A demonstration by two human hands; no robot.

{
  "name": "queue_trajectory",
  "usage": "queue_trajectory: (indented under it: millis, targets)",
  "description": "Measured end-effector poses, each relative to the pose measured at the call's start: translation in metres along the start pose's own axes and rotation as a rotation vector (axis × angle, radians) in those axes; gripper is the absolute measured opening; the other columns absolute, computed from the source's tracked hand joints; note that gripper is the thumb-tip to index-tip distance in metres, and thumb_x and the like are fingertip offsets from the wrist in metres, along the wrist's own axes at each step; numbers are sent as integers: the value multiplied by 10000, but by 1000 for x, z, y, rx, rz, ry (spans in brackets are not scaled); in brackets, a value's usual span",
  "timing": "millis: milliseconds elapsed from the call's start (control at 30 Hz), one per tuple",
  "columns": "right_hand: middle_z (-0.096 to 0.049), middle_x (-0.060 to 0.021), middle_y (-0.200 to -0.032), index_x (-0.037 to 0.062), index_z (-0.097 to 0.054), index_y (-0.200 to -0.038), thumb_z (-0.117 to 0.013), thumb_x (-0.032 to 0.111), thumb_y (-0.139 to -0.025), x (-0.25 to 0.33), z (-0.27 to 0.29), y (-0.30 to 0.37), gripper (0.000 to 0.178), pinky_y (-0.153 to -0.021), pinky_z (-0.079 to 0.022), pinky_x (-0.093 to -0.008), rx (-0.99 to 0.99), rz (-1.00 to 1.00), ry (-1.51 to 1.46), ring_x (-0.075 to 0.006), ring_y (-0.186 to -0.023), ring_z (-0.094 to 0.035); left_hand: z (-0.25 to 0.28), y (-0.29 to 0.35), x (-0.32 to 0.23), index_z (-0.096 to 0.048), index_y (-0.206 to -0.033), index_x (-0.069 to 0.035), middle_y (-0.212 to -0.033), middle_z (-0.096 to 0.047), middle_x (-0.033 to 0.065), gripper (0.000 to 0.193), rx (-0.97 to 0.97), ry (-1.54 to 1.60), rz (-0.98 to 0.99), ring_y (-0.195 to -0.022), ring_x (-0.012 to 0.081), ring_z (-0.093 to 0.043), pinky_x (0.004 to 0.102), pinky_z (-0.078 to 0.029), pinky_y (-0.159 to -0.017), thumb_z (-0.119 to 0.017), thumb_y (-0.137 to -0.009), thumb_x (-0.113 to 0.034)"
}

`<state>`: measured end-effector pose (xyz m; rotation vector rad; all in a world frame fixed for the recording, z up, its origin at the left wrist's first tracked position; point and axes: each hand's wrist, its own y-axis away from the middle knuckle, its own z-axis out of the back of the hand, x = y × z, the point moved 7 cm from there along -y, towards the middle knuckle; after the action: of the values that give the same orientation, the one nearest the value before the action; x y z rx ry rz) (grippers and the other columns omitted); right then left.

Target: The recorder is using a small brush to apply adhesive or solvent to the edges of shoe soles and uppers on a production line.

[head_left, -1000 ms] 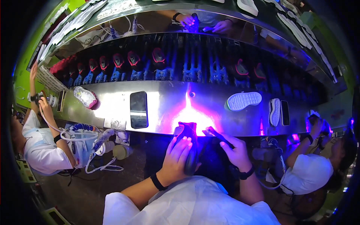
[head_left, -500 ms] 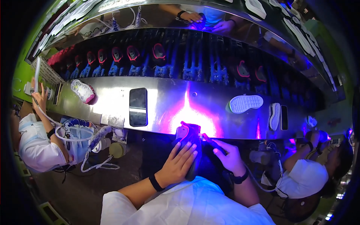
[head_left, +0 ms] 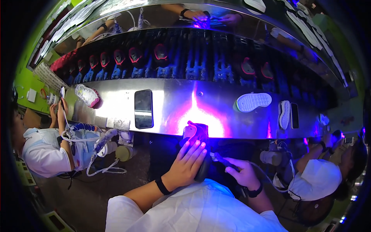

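Observation:
My left hand (head_left: 188, 164) lies over a dark shoe (head_left: 198, 143) that I hold at the near edge of a shiny metal bench (head_left: 174, 104). The shoe's toe glows pink and violet. My right hand (head_left: 241, 173) grips a thin dark pen-shaped lamp (head_left: 222, 160) with a cord, pointed left at the shoe. A violet light patch falls on the bench just behind the shoe.
A black phone (head_left: 143, 108) lies flat on the bench to the left. A white sole (head_left: 254, 101) and a second white shoe (head_left: 284, 114) lie to the right, a pale shoe (head_left: 87, 95) at far left. Rows of shoes (head_left: 162, 56) fill the conveyor behind. Seated people work at both sides.
My right hand has dropped back and to the right, away from the shoe, with the lamp in it. My left hand stays on the shoe. The view has shifted slightly.

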<state>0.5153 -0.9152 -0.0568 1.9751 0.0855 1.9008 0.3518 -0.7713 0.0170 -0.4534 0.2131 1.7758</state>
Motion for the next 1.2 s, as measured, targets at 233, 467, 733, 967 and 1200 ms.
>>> queue_trajectory:
  millis: [233,467,733,967,1200]
  targets:
    - [-785,-91,-1091,1,-657,-1405,-722,84,-991,7,9,-21,427,-858,-568,-307,-35,-51,-62,-110,-892,-684,0,-18,-10,-507,-1466,104,-1557,-501,291,741,-9,59,67,-1513,444,-432,609,-263,-1268,-737,-851,-242]
    - [-751,-49,-1073,12,-630,-1452,-704,79,-1010,2,15,8,453,-842,-561,-295,0,-51,-198,-99,-884,-680,8,-43,-21,-482,-1475,81,-1474,-562,284,790,-100,-37,129,-1443,427,-521,601,-317,-1240,-805,-813,-203]
    - [-747,-59,-1081,-1,-607,-1468,-702,91,-1020,3,25,27,467,-848,-556,-291,-32,-64,-264,-109,-886,-679,3,-68,-31,-506,-1449,86,-1445,-586,283,756,-116,-103,154,-1396,405,-571,603,-323,-1227,-786,-801,-184]
    - [-753,-47,-1006,-3,-618,-1451,-723,88,-1006,-3,34,49,466,-847,-559,-294,-129,-95,-269,-119,-889,-698,-2,-98,-32,-526,-1422,101,-1438,-595,289,745,-64,-79,205,-1379,402,-580,622,-277,-1238,-793,-843,-284]
    - [-679,-117,-860,45,-701,-1355,-780,94,-947,44,67,40,418,-686,-513,-311,-407,150,273,-178,-715,-641,-8,-124,-25,-565,-1372,82,-1359,-660,275,739,-144,-68,200,-1329,394,-631,610,-304,-1227,-822,-761,-244]
